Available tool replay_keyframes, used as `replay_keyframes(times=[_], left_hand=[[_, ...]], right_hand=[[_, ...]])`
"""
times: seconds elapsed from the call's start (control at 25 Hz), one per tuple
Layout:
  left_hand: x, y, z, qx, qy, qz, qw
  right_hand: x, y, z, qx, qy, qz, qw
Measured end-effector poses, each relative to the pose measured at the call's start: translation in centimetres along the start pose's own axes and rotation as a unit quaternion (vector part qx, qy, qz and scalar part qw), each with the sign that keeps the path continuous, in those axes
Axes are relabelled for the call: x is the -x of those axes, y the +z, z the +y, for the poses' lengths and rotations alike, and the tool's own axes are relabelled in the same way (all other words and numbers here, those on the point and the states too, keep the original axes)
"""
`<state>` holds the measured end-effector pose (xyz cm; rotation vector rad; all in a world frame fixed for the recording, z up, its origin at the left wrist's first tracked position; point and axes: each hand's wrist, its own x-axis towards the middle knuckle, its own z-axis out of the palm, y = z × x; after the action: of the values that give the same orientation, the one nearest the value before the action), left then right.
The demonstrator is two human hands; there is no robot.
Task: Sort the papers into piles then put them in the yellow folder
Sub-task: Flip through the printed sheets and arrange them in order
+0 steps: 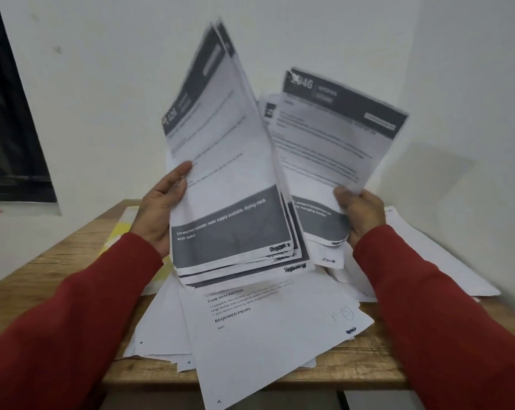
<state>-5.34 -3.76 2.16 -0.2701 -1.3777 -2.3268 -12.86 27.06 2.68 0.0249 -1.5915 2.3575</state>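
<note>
Both hands are raised in the middle of the frame, each holding printed sheets upright over the wooden table (73,263). The left hand (161,208) grips a fanned stack of grey-banded white printed papers (220,173), thumb laid on the front sheet and fingers hidden behind it. The right hand (359,214) pinches the lower edge of a second, thinner bunch of grey-headed printed sheets (333,137), which leans toward the upper right of the frame.

Sorting looks to be underway rather than finished. Below the hands, in the lower centre, a loose heap of white papers (265,335) lies spread on the table with edges splayed and one sheet hanging over the front edge; it reads as unsorted or only roughly gathered. More white sheets (427,247) lie flat at the right of the table.

The yellow folder (121,232) shows only as a yellow strip at centre left, flat on the table and partly hidden by the left sleeve and the papers. Nothing can be seen inside it, so filing probably remains to be done.
</note>
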Motion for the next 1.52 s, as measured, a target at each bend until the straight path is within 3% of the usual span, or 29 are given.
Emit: replay_keyframes(times=[0.16,0.4,0.52,0.6,0.72,0.8,0.88,0.96,1.04,1.12,1.52], left_hand=[[-0.1,-0.4,-0.5,-0.015,-0.017,0.016,1.000],[0.2,-0.3,-0.9,-0.053,-0.035,-0.014,0.998],[0.1,-0.2,-0.8,-0.071,-0.022,0.007,0.997],[-0.1,-0.5,-0.5,-0.070,-0.008,0.034,0.997],[-0.4,-0.9,0.0,-0.038,0.022,0.060,0.997],[-0.3,-0.8,0.3,-0.016,0.036,0.046,0.998],[-0.2,-0.5,0.4,0.002,0.033,0.028,0.999],[0.0,-0.2,0.3,0.018,0.017,0.019,1.000],[0.2,0.1,0.1,0.018,0.001,0.012,1.000],[0.3,0.2,-0.2,0.003,-0.005,0.010,1.000],[0.0,-0.1,-0.7,-0.065,-0.015,0.001,0.998]], right_hand=[[1.7,2.0,0.3,-0.002,0.019,-0.096,0.995],[1.8,2.1,0.0,-0.020,0.043,-0.153,0.987],[0.5,1.0,-0.2,0.002,0.029,-0.089,0.996],[-0.6,-0.5,-0.6,0.057,-0.021,0.008,0.998],[-1.9,-2.8,-1.1,0.159,-0.090,0.169,0.969],[-2.5,-3.3,-0.8,0.136,-0.085,0.180,0.970],[-2.5,-2.5,-0.5,0.090,-0.077,0.113,0.987],[-1.7,-1.0,-0.1,0.068,-0.082,-0.004,0.994],[-0.1,0.6,-0.2,0.037,-0.073,-0.125,0.989],[1.1,1.6,-0.1,0.014,-0.053,-0.199,0.978],[1.8,1.9,-0.2,-0.015,-0.031,-0.247,0.968]])
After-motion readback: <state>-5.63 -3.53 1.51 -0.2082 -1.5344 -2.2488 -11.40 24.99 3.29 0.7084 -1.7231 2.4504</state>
